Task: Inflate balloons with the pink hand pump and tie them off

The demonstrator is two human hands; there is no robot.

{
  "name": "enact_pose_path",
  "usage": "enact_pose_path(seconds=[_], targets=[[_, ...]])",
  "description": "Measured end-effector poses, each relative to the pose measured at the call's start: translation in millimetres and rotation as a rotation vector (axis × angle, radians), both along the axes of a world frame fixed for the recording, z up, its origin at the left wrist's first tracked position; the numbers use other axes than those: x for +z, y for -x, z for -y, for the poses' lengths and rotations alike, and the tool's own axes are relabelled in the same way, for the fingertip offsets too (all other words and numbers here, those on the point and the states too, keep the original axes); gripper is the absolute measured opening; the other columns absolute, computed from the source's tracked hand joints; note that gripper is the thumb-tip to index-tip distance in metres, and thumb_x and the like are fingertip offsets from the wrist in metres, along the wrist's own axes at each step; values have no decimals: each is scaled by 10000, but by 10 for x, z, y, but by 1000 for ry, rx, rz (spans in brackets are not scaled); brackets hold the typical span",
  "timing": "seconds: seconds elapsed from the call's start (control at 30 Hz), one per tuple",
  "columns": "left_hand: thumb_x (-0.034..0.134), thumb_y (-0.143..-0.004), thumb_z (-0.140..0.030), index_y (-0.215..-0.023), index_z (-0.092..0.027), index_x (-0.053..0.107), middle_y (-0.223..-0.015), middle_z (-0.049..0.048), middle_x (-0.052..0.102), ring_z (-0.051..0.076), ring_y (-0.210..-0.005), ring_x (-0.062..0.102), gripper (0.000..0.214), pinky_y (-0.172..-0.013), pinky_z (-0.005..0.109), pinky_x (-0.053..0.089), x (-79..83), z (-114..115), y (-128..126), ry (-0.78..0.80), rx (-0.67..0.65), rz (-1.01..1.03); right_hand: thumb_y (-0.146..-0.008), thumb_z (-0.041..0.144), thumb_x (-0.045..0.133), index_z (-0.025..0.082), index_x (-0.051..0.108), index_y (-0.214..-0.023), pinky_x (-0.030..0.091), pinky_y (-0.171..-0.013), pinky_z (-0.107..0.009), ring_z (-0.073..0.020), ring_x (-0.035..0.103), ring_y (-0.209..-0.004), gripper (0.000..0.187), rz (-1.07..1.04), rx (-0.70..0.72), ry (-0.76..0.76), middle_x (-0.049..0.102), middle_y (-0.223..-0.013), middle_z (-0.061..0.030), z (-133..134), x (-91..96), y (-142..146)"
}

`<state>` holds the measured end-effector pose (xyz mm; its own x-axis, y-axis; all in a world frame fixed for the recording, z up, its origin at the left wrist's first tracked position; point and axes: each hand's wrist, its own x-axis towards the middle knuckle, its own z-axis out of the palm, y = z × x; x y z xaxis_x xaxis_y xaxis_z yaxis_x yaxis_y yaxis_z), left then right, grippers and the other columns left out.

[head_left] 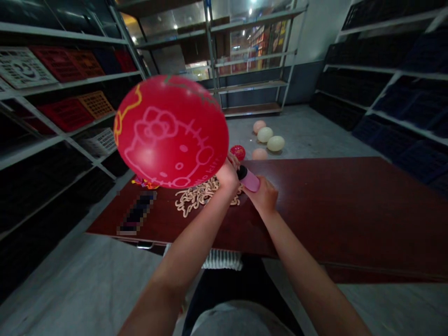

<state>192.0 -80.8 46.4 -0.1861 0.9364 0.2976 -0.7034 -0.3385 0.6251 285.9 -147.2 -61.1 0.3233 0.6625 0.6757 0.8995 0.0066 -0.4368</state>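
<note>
Evidently both hands meet at the centre of the frame, above the far edge of the dark red-brown wooden tabletop (332,210). The left hand (227,176) has its grip closed around the neck of a round red rubber balloon (171,130) printed with a white cartoon cat. The balloon is fully swollen and stands up and to the left of the hands, filling the upper left-centre. The right hand (265,197) has its grip closed on a small pink plastic hand pump (249,179), with the black nozzle aimed into that neck. By my judgement, the pinch serves to seal neck to nozzle. A heap of limp beige rubber balloons (199,196) lies on the tabletop just below the hands, within easy reach. Several pale inflated balloons (268,137) rest on the grey floor beyond, off the tabletop.
</note>
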Motion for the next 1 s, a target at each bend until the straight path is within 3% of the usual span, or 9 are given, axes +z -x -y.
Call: enact_pose_path(seconds=[0.1, 0.23, 0.47, 0.73, 0.83, 1.0], targets=[[528, -959, -461, -533, -205, 305, -405, -44, 265, 93, -331, 267, 544, -383, 249, 250, -26, 31, 135, 19, 31, 28, -796, 481, 646, 157, 640, -988, 421, -670, -315, -256, 662, -783, 377, 66, 33, 21, 721, -848, -121, 30, 25, 13], [539, -952, -364, -525, -202, 302, -391, -55, 259, 84, -323, 261, 515, -375, 238, 231, -87, 55, 388, 88, 41, 105, -816, 431, 625, 183, 655, -1019, 405, -686, -307, -249, 670, -805, 321, 167, 124, 53, 732, -869, -108, 103, 78, 67], [539, -934, -308, -567, -206, 248, -406, -85, 235, 66, -313, 240, 479, -386, 228, 213, -106, 70, 980, 338, 159, 214, -825, 465, 614, 169, 657, -980, 394, -645, -309, -250, 673, -748, 337, 380, 260, 101, 718, -859, -126, 115, 69, 167], [504, -934, -297, -605, -201, 257, -426, -106, 224, 48, -324, 227, 422, -406, 212, 210, -35, -46, 1729, 434, 220, 259, -808, 441, 648, 172, 655, -1056, 410, -718, -314, -261, 675, -860, 367, 464, 323, 128, 722, -1029, -175, 85, 16, 163], [470, -944, -292, -616, -203, 264, -437, -107, 218, 51, -327, 222, 398, -406, 209, 207, 22, -116, 1971, 460, 251, 241, -825, 427, 630, 176, 663, -1049, 428, -735, -312, -250, 675, -868, 338, 478, 337, 130, 726, -1004, -151, 68, 11, 186], [481, -954, -280, -611, -207, 260, -456, -100, 211, 62, -335, 212, 414, -399, 213, 226, 143, -209, 2076, 429, 253, 214, -807, 411, 643, 172, 676, -992, 448, -696, -300, -216, 673, -776, 304, 468, 359, 56, 724, -860, -96, 21, -2, 233]])
